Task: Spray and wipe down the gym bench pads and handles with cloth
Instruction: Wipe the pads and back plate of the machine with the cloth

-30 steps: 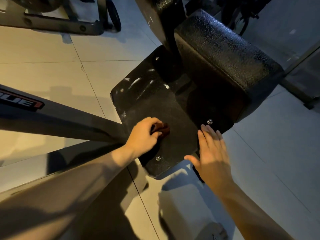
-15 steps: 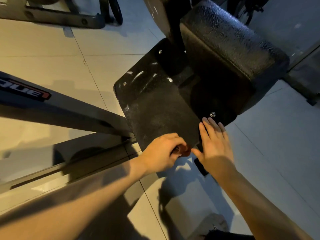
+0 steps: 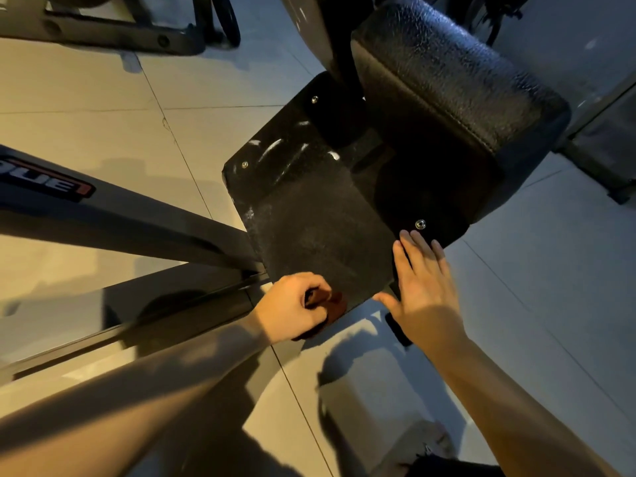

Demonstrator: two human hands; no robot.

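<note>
A dark red cloth (image 3: 332, 302) is clenched in the left hand (image 3: 292, 309) at the near corner of a black footplate (image 3: 309, 215), while the right hand (image 3: 425, 284) is laid flat, fingers straight, on the plate's right edge, below a padded black bench cushion (image 3: 457, 84).

A small, dark reddish-brown cloth (image 3: 334, 301) is held bunched up in the curled fingers of the left grip (image 3: 292, 308). It is pressed against the near corner of the black plate (image 3: 309, 228), at about 6 o'clock on that plate. The plate is flat, dull and finely textured. Small bolts are seen near its corners, and pale streaks and smears are seen toward its 11 o'clock edge. A thick black bench pad (image 3: 447, 80), covered in grainy, glossy upholstery with a stitched seam, is set above the plate at 1 o'clock, overhanging it.
</note>
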